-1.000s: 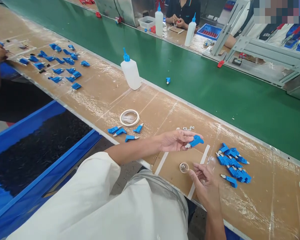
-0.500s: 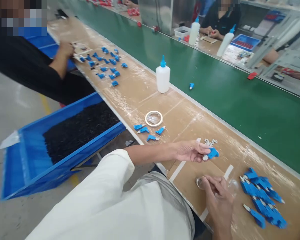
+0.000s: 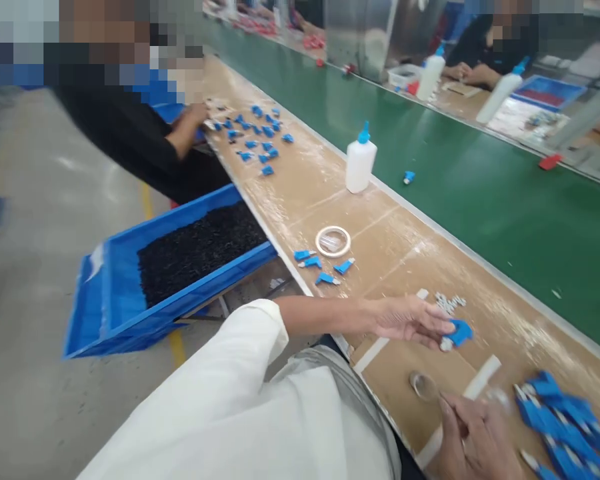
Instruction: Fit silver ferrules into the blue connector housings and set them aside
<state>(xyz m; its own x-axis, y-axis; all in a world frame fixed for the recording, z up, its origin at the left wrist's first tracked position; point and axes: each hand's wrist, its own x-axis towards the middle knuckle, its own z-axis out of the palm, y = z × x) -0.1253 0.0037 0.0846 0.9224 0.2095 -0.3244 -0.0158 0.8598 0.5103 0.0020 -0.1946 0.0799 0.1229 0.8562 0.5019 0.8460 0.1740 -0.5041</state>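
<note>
My left hand (image 3: 413, 319) is closed on a blue plastic piece (image 3: 461, 332) with a whitish end, held above the worktable. Just beyond it lies a small heap of tiny white parts (image 3: 449, 303). My right hand (image 3: 475, 433) is nearer my body, its thumb and fingers drawn together; whatever they pinch is hidden and blurred. A small clear round cup (image 3: 423, 385) stands left of those fingertips, apart from them. On the far side of my right hand lies a pile of similar blue pieces (image 3: 563, 420) with pale ends.
A tape roll (image 3: 333, 241) lies near several blue pieces (image 3: 327, 279). A white bottle (image 3: 361, 165) with a blue nozzle stands by the green belt (image 3: 460, 213). A blue bin (image 3: 105, 293) of black parts is at left. A co-worker's arm (image 3: 180, 140) reaches the table.
The view has swung left, so things sit farther right. My right hand has drawn away from the clear cup. My left hand still holds the blue plastic piece.
</note>
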